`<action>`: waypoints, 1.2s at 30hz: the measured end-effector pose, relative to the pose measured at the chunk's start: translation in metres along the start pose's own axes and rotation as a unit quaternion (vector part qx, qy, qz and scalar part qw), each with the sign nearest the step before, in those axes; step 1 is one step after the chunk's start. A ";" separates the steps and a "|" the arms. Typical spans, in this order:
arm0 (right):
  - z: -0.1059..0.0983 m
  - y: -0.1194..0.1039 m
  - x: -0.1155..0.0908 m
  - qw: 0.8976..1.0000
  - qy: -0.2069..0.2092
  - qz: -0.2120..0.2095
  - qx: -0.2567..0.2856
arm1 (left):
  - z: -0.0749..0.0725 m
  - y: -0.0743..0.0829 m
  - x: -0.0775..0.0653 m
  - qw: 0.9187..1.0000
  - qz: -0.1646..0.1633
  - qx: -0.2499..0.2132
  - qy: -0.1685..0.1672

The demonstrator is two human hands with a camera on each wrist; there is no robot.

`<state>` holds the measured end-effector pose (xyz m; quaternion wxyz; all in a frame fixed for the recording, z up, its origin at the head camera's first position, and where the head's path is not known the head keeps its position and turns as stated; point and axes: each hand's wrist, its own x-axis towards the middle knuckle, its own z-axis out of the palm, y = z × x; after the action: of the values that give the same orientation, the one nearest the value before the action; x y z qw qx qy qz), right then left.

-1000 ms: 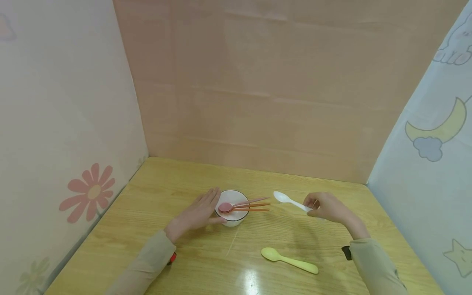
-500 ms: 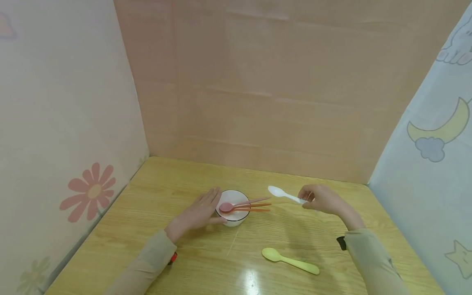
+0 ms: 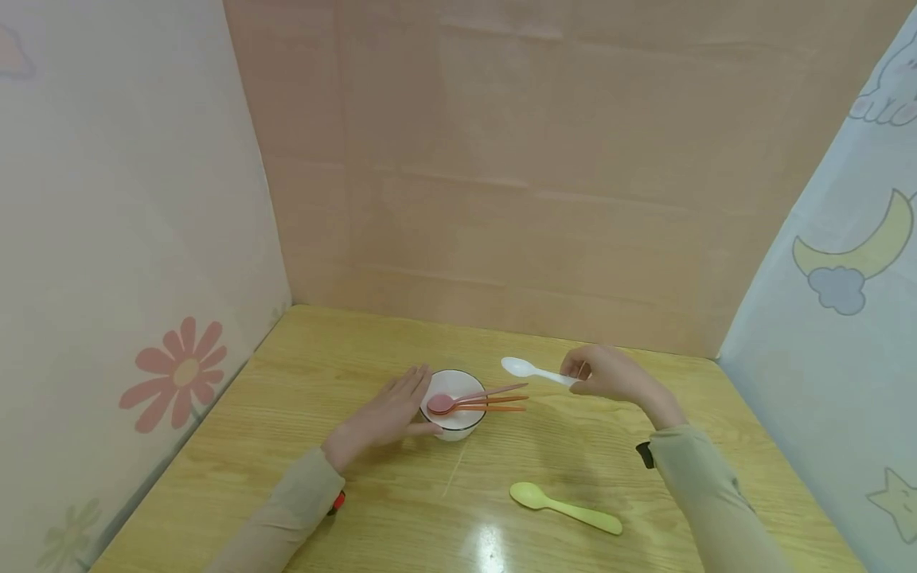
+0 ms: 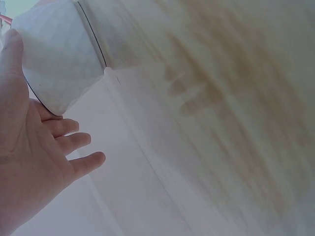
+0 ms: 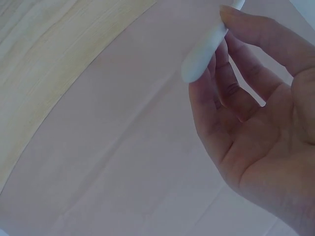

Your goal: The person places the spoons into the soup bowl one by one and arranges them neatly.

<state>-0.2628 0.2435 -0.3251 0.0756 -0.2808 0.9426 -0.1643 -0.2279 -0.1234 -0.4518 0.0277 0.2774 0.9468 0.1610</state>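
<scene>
My left hand (image 3: 387,412) rests against the left side of a white bowl (image 3: 455,435) with a dark rim. Its fingers are straight along the wall, and the thumb lies at the near side. Inside the bowl, a pink spoon (image 3: 440,403) lies over orange spoons (image 3: 510,409), their handles sticking out over the right rim. To the right and above the table, my right hand (image 3: 612,376) pinches a white spoon (image 3: 519,367) by its handle, bowl end pointing left. The right wrist view shows the handle end (image 5: 199,59) between thumb and fingers.
A yellow spoon (image 3: 566,507) lies on the wooden table (image 3: 401,509), in front and to the right of the bowl. A plain back panel (image 3: 501,199) and patterned side panels (image 3: 831,382) stand around the table.
My right hand has moved left and away from me with the white spoon, bringing it closer to the bowl. The left hand, bowl and yellow spoon have stayed in place.
</scene>
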 end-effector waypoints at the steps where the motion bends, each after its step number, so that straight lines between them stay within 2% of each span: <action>1: 0.000 -0.001 0.002 1.000 -0.004 0.001 0.003 | 0.000 0.000 0.000 1.000 0.001 -0.002 0.001; 26: 0.004 -0.018 0.035 0.998 -0.023 -0.057 -0.016 | 0.001 0.000 0.003 1.000 -0.004 0.003 -0.002; 36: 0.006 -0.022 0.048 0.997 -0.042 -0.057 -0.018 | 0.002 0.002 0.002 1.000 -0.005 0.010 -0.002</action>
<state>-0.2900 0.1977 -0.3253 0.1007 -0.3418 0.9240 -0.1390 -0.2281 -0.1201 -0.4524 0.0277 0.2731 0.9497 0.1508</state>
